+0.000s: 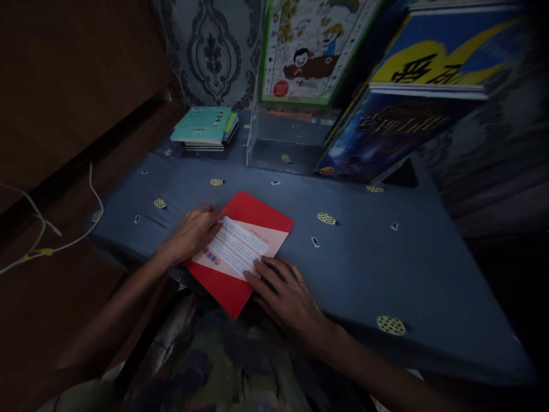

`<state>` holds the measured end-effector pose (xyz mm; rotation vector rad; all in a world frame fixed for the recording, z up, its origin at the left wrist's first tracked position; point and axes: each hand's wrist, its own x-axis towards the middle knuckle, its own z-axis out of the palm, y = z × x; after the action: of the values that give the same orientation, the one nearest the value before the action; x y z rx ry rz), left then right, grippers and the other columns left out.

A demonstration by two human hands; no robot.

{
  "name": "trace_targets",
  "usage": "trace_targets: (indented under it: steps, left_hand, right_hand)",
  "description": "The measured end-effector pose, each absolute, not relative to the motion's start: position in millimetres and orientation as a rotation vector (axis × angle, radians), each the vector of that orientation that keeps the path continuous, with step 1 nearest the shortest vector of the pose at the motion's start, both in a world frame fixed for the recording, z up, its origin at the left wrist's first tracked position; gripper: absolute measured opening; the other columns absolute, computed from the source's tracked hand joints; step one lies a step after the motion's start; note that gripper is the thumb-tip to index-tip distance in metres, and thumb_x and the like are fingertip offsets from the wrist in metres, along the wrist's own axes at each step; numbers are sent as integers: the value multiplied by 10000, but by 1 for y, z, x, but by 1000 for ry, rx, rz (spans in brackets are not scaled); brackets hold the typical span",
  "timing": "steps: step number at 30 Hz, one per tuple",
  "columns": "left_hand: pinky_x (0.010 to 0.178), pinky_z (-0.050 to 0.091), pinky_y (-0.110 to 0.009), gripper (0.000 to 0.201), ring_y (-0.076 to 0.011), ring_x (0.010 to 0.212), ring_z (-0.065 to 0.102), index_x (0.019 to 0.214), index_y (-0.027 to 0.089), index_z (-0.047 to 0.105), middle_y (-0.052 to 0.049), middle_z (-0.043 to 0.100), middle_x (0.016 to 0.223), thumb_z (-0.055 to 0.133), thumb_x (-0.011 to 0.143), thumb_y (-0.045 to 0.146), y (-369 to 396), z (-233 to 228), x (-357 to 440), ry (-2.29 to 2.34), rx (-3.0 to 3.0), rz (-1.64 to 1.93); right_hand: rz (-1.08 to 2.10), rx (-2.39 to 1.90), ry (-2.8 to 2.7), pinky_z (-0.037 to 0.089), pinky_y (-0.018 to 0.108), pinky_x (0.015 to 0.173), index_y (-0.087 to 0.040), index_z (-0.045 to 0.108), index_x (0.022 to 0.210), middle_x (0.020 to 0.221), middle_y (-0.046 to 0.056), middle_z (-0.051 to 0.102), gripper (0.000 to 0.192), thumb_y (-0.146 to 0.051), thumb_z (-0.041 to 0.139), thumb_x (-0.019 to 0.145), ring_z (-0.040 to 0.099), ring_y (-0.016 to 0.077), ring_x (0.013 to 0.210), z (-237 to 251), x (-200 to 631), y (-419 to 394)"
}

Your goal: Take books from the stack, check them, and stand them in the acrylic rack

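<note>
hold the red booklet (240,246) at the near side of the bench (364,257), set slantwise, with its nearest corner jutting past the edge toward the lap. see a pale panel of printed lines across the red cover, too small to read, with a few bigger coloured characters near its left end.

have the left hand (197,232) clamped on the booklet's left edge, with fingers bent and close together. have the right hand (289,294) at the booklet's right edge, with fingers a little apart and fingertips (259,268) on the panel; cannot tell of any pinch there, with the thumb hidden.

find a stack of thin books (201,126), teal on top, beyond the booklet and to its left. see a clear holder (283,137) beyond the booklet and slightly right, with a green-bordered picture book (309,57) upright at its back. beyond the booklet and farther right, see a dark blue book (386,131) and a blue and yellow book (433,54), both leaning back. well left of the booklet, see white cables (64,248).
</note>
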<state>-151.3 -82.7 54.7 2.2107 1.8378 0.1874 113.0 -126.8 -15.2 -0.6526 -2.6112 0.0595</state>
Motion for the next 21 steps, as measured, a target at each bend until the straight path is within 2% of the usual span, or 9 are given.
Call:
trace_targets:
  steps: [5, 11, 13, 16, 18, 21]
  left_hand:
    - [809, 498, -324, 321, -215, 910, 643, 1060, 192, 717, -80, 660, 1003, 406, 988, 214, -94, 52, -158, 1749, 2176, 261]
    - [1014, 492, -357, 475, -201, 1159, 628, 1242, 246, 693, -74, 679, 1205, 404, 897, 94, -85, 42, -194, 1422, 2076, 500]
    - [1028, 495, -377, 429, -221, 1249, 598, 1256, 257, 691, -96, 614, 1367, 439, 922, 162, -82, 48, -201, 1320, 1980, 582]
    - [1063, 477, -419, 415, -287, 1361, 523, 1280, 274, 678, -105, 493, 1532, 637, 874, 349, -78, 59, -197, 1254, 1837, 695]
    - [1104, 440, -448, 460, -315, 1357, 522, 1204, 259, 717, -107, 572, 1463, 734, 800, 477, -71, 61, -186, 1236, 1753, 828]
    - [1082, 456, -458, 563, -327, 1205, 632, 988, 205, 763, -113, 746, 1162, 721, 729, 702, -51, 59, -158, 1216, 1518, 1191]
  right_hand:
    - [155, -552, -2465, 584, 410, 828, -169, 687, 1178, 1083, 133, 732, 235, -196, 538, 999, 616, 263, 1061, -5, 112, -122]
    - [458, -481, -2229, 612, 347, 767, -202, 694, 1204, 983, 87, 748, 251, -219, 534, 1011, 659, 213, 944, 25, 114, -103]
    - [521, -517, -2143, 605, 352, 749, -218, 718, 1172, 948, 80, 757, 234, -251, 557, 1005, 682, 212, 892, 34, 114, -95]
    - [593, -612, -2009, 588, 372, 742, -232, 761, 1041, 889, 70, 767, 215, -318, 568, 1000, 706, 227, 835, 50, 115, -82]
    - [642, -715, -1911, 571, 365, 724, -235, 767, 912, 817, 49, 752, 232, -361, 586, 981, 698, 225, 777, 62, 115, -71]
    - [716, -859, -1722, 522, 303, 625, -224, 712, 724, 682, 11, 673, 301, -419, 620, 934, 623, 184, 652, 78, 115, -54]
